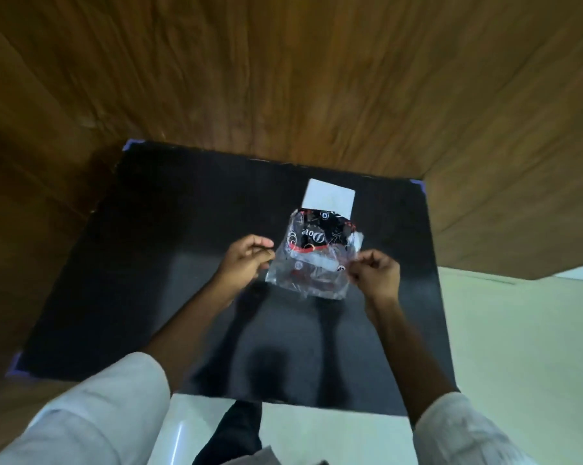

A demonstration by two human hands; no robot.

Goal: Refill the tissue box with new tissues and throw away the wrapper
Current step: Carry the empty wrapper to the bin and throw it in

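While both hands are raised over the black table (149, 263), the scene is laid out as follows.

Wrapper: a clear plastic wrapper (313, 256) with black, red and white print is held above the middle of the table, between the two hands; whether its lower edge touches the table cannot be told.

Left hand: the left hand (246, 260) is seen at 9 o'clock of the wrapper, fingers pinched together on the wrapper's left edge.

Right hand: the right hand (375, 275) is seen at 3 o'clock of the wrapper, fingers curled closed on the wrapper's right edge.

Tissues: a white rectangular stack of tissues (330, 198) is seen at 12 o'clock of the wrapper, just beyond it on the table; its near edge is hidden by the wrapper, so it cannot be told whether it is partly inside.

Sleeves: white sleeves (92, 414) are rolled up on both forearms.

Surroundings: wood-grain panels (317, 78) are seen from 9 to 2 o'clock of the table; a pale floor (518, 330) is seen from 3 to 6 o'clock.

Sharpness: the picture is blurred, so fine print is hardly readable.
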